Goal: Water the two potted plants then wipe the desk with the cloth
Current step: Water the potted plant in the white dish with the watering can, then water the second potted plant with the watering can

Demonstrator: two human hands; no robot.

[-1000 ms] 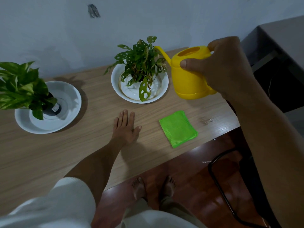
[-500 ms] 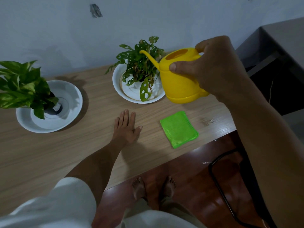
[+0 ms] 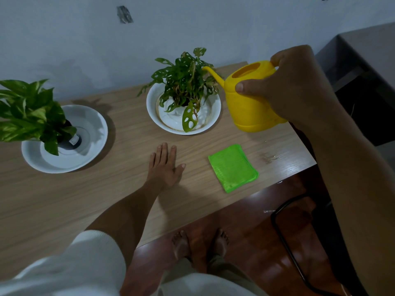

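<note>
A right hand [image 3: 295, 88] grips a yellow watering can [image 3: 250, 105], its spout touching the monstera plant [image 3: 186, 82]. The left hand [image 3: 164, 165] lies flat, fingers released, on the table [image 3: 106, 199] near a green cloth [image 3: 233, 167]

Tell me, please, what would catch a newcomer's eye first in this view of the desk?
Most striking is the bright yellow watering can, held in the right hand above the desk's right end, its spout reaching into the holey-leaved plant in a white dish. Next comes the vivid green cloth, folded flat near the front edge. The left hand rests palm down beside it, and a second plant sits far left.
</note>
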